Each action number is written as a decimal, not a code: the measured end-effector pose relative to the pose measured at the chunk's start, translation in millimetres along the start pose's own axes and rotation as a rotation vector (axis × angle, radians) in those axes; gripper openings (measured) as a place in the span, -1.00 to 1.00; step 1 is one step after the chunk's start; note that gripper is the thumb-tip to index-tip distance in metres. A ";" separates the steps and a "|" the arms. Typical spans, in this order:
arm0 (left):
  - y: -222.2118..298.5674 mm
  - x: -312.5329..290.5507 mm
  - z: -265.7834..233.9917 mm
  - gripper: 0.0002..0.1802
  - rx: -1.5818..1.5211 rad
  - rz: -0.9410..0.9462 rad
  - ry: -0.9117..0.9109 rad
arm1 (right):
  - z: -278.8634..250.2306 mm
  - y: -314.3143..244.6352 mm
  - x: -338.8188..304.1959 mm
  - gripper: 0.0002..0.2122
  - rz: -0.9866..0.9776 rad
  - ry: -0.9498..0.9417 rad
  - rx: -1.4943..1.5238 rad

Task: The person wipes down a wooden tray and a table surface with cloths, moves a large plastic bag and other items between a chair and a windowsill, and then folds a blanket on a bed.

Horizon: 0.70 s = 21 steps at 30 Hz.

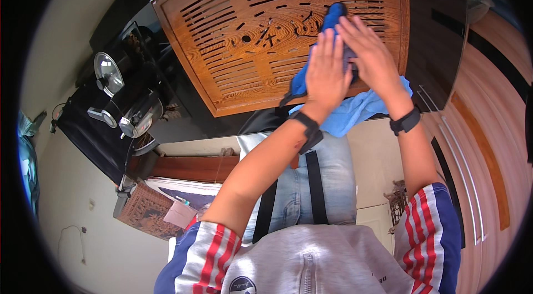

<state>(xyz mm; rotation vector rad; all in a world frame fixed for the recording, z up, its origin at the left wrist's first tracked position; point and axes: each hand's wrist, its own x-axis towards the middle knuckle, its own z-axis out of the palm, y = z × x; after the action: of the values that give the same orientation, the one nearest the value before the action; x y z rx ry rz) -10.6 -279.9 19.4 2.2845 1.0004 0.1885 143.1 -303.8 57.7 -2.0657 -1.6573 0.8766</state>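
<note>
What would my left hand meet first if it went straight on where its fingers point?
Most likely the upper end of the blue bundle, just past your left hand's fingertips. Your right hand's fingertips lie close beside that line; exact height is hard to judge.

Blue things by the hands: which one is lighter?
The light blue cloth, bunched at the near edge of the wooden board. The darker blue thing with black ends lies under the left hand and right hand.

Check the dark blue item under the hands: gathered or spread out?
Gathered: the blue item forms a long bundle narrowing toward its far end. Left hand and right hand hide part of it; cannot tell if fastened.
</note>
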 end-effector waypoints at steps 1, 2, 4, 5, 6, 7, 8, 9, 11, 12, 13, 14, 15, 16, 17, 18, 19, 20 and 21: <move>9.3 4.4 4.1 -0.14 -0.025 0.013 -0.035 | -5.3 4.7 -6.0 -0.37 0.046 0.006 -0.016; 16.3 8.3 6.6 -0.16 -0.040 0.041 -0.059 | -8.5 9.0 -12.2 -0.37 0.044 0.006 -0.020; 23.7 14.0 10.3 -0.21 -0.047 0.100 -0.096 | -13.3 16.1 -23.1 -0.39 0.138 0.031 -0.089; 24.6 17.3 11.0 -0.21 -0.048 0.100 -0.091 | -12.8 17.9 -28.6 -0.39 0.134 0.032 -0.093; 24.6 20.8 10.6 -0.22 -0.071 0.178 -0.120 | -9.3 18.4 -35.2 -0.41 0.195 0.088 -0.105; 25.0 25.3 9.1 -0.23 -0.095 0.260 -0.151 | -5.4 20.6 -42.8 -0.42 0.260 0.146 -0.117; 25.8 29.5 7.6 -0.25 -0.124 0.309 -0.161 | -2.5 25.9 -51.6 -0.39 0.297 0.108 -0.214; 25.8 31.9 7.0 -0.25 -0.126 0.309 -0.157 | 0.5 21.6 -57.3 -0.39 0.296 0.109 -0.218; 25.8 37.0 6.2 -0.27 -0.083 0.434 -0.201 | 7.1 10.7 -71.7 -0.30 0.432 0.213 -0.207; 24.8 36.9 11.9 -0.25 -0.070 0.453 -0.159 | 17.9 11.9 -81.1 -0.18 0.405 0.323 -0.138; 24.2 36.9 12.4 -0.25 -0.070 0.452 -0.155 | 23.5 3.3 -85.2 -0.18 0.402 0.323 -0.140; 23.6 36.7 13.1 -0.24 -0.075 0.450 -0.169 | 30.0 -8.8 -92.4 -0.15 0.499 0.392 -0.113; 23.2 36.4 12.3 -0.23 -0.083 0.447 -0.183 | 34.4 -19.6 -100.5 -0.12 0.596 0.459 -0.087; 25.6 36.0 10.7 -0.23 -0.090 0.450 -0.184 | 40.7 -22.1 -115.1 -0.13 0.579 0.403 -0.133; 27.4 35.5 9.0 -0.22 -0.095 0.435 -0.190 | 48.7 -24.7 -129.8 -0.13 0.584 0.403 -0.140; 30.5 34.4 6.5 -0.22 -0.099 0.414 -0.192 | 55.6 -27.6 -144.3 -0.18 0.634 0.331 -0.052; 31.9 31.7 8.1 -0.22 -0.102 0.415 -0.190 | 61.2 -31.1 -155.9 -0.21 0.683 0.264 0.038; 34.2 27.7 9.4 -0.24 -0.111 0.434 -0.219 | 60.9 -33.3 -170.7 -0.26 0.715 0.232 0.076; 32.9 25.1 13.2 -0.26 -0.114 0.451 -0.244 | 59.7 -30.6 -183.8 -0.29 0.740 0.201 0.116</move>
<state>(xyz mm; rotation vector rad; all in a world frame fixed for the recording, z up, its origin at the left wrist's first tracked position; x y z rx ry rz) 31.9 -285.6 25.8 2.3277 0.3353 0.1435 58.3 -479.0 77.2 -2.6049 -0.7008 0.8943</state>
